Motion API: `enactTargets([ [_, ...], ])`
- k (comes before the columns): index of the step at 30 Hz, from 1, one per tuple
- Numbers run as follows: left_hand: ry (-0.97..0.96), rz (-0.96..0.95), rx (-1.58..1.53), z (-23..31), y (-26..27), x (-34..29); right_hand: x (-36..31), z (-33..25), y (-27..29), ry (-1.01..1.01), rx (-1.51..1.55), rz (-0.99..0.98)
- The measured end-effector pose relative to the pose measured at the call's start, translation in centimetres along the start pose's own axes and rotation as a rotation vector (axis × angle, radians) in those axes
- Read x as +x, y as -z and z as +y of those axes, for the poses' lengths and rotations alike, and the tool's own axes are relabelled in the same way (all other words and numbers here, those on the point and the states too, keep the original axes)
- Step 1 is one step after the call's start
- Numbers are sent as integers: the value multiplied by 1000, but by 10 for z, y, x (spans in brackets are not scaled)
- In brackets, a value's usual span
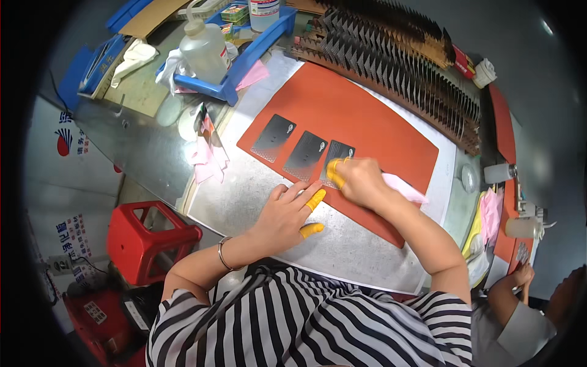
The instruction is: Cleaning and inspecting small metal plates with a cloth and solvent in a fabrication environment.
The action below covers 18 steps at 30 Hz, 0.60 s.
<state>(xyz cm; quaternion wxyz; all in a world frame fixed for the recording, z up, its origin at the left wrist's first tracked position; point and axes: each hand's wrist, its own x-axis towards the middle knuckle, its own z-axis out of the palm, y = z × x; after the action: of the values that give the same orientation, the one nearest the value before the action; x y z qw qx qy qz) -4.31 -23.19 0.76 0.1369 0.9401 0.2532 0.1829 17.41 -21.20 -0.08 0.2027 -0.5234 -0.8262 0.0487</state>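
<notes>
Three dark, thin card-shaped plates lie in a slanted row on an orange mat (379, 131): a left card (274, 136), a middle card (306, 154) and a right card (341, 150). Over the right card's lower part is my right hand (362, 183), its fingers curled and tipped with yellow finger cots. From under that hand sticks out a pink cloth (405, 188), bunched in the palm. My left hand (286, 214) rests flat with fingers spread, fingertips at the mat's near edge by the cards. Yellow cots cover its thumb and one finger.
Long racks of upright dark plates (391, 67) line the back. A blue tray (229, 92) with a squeeze bottle (205, 52) stands back left, near a crumpled pink cloth (210, 156). A red stool (143, 238) is at left. Another person (520, 312) sits at right.
</notes>
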Motion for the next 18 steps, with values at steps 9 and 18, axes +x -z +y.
enactTargets([
  [9,27,9,-44,1,-2,-5,7,-10,-7,80,7,-34],
  [18,152,110,-99,-28,19,-15,-5,-31,14,34,82,-114],
])
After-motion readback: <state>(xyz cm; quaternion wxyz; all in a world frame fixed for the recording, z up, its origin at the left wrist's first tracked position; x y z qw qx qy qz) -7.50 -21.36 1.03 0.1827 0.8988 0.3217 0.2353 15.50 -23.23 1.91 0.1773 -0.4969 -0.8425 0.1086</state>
